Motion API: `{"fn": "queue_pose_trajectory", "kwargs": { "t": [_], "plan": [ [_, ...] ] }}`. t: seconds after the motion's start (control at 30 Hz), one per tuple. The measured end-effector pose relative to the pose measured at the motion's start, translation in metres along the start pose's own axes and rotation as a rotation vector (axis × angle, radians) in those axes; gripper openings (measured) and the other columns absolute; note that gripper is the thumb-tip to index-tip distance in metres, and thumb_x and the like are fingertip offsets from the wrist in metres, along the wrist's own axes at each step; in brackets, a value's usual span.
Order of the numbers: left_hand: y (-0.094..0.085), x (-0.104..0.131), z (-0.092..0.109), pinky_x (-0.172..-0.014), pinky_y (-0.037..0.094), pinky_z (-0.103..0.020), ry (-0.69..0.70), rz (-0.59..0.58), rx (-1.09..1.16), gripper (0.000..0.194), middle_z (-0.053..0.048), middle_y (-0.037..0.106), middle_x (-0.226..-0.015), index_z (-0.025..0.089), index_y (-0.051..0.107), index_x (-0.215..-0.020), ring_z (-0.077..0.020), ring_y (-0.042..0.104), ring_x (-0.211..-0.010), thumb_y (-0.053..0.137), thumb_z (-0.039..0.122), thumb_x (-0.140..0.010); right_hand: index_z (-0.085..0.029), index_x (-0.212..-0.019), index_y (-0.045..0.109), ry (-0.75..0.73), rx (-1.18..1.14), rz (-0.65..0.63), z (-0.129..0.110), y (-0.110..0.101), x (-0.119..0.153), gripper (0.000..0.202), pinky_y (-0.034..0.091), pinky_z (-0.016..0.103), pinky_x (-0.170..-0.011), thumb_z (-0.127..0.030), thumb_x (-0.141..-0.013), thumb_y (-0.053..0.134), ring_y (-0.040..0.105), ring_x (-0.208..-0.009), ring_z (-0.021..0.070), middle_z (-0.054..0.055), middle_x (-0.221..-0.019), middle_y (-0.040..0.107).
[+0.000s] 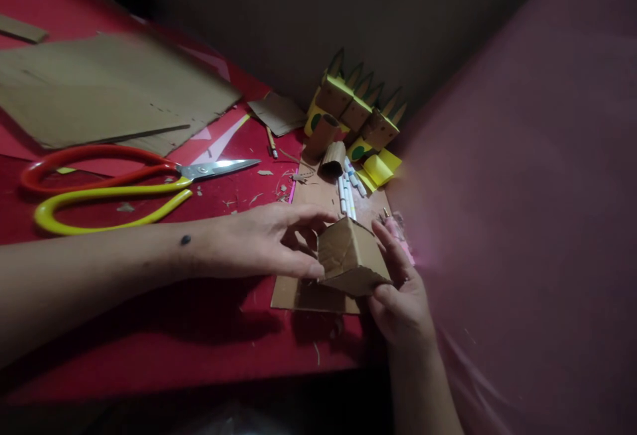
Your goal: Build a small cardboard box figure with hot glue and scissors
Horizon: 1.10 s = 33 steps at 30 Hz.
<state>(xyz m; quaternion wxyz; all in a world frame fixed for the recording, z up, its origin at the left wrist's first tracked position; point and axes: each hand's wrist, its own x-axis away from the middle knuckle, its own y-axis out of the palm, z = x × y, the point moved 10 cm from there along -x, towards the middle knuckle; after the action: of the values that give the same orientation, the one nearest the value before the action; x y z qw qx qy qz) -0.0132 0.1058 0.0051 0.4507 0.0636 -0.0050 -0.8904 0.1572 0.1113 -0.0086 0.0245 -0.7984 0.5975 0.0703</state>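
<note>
A small folded cardboard box (pixel 343 256) is held up over a flat cardboard sheet (pixel 293 294). My right hand (pixel 405 296) grips its right side, thumb at the lower corner and fingers behind. My left hand (pixel 279 243) is at the box's left side, with its thumb by the lower left corner and its fingers curled around the far edge; part of them is hidden. White marker pens (pixel 347 196) lie just beyond the box. A pink glue-gun-like object (pixel 398 236) lies behind my right fingers, mostly covered.
Scissors with red and yellow handles (pixel 199 173) lie left on the red tabletop (pixel 149 329). Large cardboard sheets (pixel 109 83) lie behind them. Cardboard tubes (pixel 332 158), folded yellow paper (pixel 379 168) and a spiky cardboard model (pixel 355 107) stand near the wall. A pink wall (pixel 522 223) rises at right.
</note>
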Motion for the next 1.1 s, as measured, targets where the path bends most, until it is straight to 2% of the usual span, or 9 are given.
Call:
{"fn": "queue_pose_trajectory", "kwargs": {
  "t": [0.13, 0.2, 0.3, 0.43, 0.57, 0.7, 0.8, 0.93, 1.1],
  "plan": [
    [0.003, 0.000, -0.006, -0.086, 0.062, -0.036, -0.014, 0.002, -0.040, 0.080, -0.006, 0.074, -0.120, 0.025, 0.052, -0.145, -0.0263, 0.073, -0.106, 0.088, 0.027, -0.073, -0.038, -0.131, 0.073, -0.001, -0.066, 0.003, 0.004, 0.002, -0.002, 0.066, 0.050, 0.053, -0.117, -0.041, -0.069, 0.096, 0.056, -0.145, 0.0337, 0.004, -0.149, 0.066],
    [0.001, -0.001, -0.005, -0.088, 0.062, -0.037, 0.018, 0.052, -0.112, 0.076, -0.006, 0.074, -0.123, 0.024, 0.056, -0.141, -0.0275, 0.073, -0.108, 0.089, 0.030, -0.073, -0.039, -0.131, 0.072, 0.014, -0.099, -0.026, 0.007, 0.007, -0.002, 0.068, 0.047, 0.053, -0.119, -0.042, -0.067, 0.097, 0.056, -0.145, 0.0332, 0.004, -0.149, 0.067],
    [-0.004, -0.001, -0.004, -0.090, 0.062, -0.037, 0.029, 0.108, -0.196, 0.062, -0.006, 0.076, -0.117, 0.022, 0.064, -0.131, -0.0298, 0.072, -0.111, 0.087, 0.033, -0.075, -0.038, -0.140, 0.066, 0.015, -0.073, -0.084, 0.008, 0.014, -0.001, 0.088, 0.050, 0.052, -0.116, -0.053, -0.060, 0.098, 0.056, -0.144, 0.0351, 0.006, -0.153, 0.063],
    [-0.010, 0.001, -0.003, -0.090, 0.063, -0.040, 0.007, 0.135, -0.225, 0.065, -0.007, 0.077, -0.116, 0.022, 0.065, -0.131, -0.0296, 0.073, -0.106, 0.089, 0.036, -0.073, -0.042, -0.155, 0.047, -0.022, -0.003, -0.174, 0.007, 0.024, -0.001, 0.120, 0.063, 0.052, -0.100, -0.055, -0.049, 0.101, 0.065, -0.135, 0.0368, 0.007, -0.156, 0.059],
    [-0.013, 0.003, -0.010, -0.091, 0.063, -0.044, -0.046, 0.132, -0.211, 0.072, -0.008, 0.075, -0.117, 0.023, 0.059, -0.140, -0.0269, 0.072, -0.100, 0.085, 0.035, -0.074, -0.045, -0.156, 0.045, -0.032, 0.009, -0.150, 0.009, 0.027, -0.002, 0.112, 0.065, 0.053, -0.097, -0.045, -0.058, 0.101, 0.072, -0.123, 0.0330, 0.003, -0.150, 0.064],
    [-0.009, 0.006, -0.024, -0.096, 0.062, -0.041, -0.079, 0.041, -0.116, 0.091, -0.010, 0.073, -0.125, 0.030, 0.044, -0.153, -0.0298, 0.072, -0.112, 0.089, 0.034, -0.074, -0.044, -0.155, 0.047, -0.020, -0.038, -0.118, 0.010, 0.027, -0.001, 0.103, 0.069, 0.048, -0.088, -0.033, -0.066, 0.098, 0.077, -0.111, 0.0299, 0.005, -0.147, 0.065],
    [-0.018, 0.009, -0.027, -0.100, 0.062, -0.040, -0.020, 0.075, -0.133, 0.081, -0.008, 0.068, -0.136, 0.035, 0.046, -0.151, -0.0316, 0.068, -0.122, 0.085, 0.040, -0.081, -0.042, -0.152, 0.053, -0.080, 0.038, -0.082, 0.001, 0.026, 0.001, 0.096, 0.061, 0.052, -0.105, -0.027, -0.068, 0.096, 0.069, -0.129, 0.0324, 0.005, -0.155, 0.059],
    [-0.024, 0.012, -0.023, -0.102, 0.061, -0.040, -0.006, 0.135, -0.196, 0.073, -0.006, 0.071, -0.128, 0.035, 0.050, -0.146, -0.0314, 0.068, -0.122, 0.084, 0.043, -0.082, -0.040, -0.147, 0.059, -0.189, 0.113, -0.060, -0.014, 0.025, 0.002, 0.091, 0.040, 0.057, -0.124, -0.023, -0.067, 0.097, 0.049, -0.150, 0.0324, 0.002, -0.155, 0.059],
    [-0.011, 0.010, -0.009, -0.102, 0.061, -0.039, -0.034, 0.098, -0.145, 0.061, -0.008, 0.070, -0.131, 0.031, 0.056, -0.135, -0.0288, 0.071, -0.119, 0.085, 0.039, -0.082, -0.042, -0.159, 0.042, -0.193, 0.106, -0.220, -0.013, 0.034, 0.004, 0.120, 0.048, 0.056, -0.117, -0.026, -0.057, 0.102, 0.057, -0.143, 0.0331, 0.005, -0.158, 0.057]
  ]
}}
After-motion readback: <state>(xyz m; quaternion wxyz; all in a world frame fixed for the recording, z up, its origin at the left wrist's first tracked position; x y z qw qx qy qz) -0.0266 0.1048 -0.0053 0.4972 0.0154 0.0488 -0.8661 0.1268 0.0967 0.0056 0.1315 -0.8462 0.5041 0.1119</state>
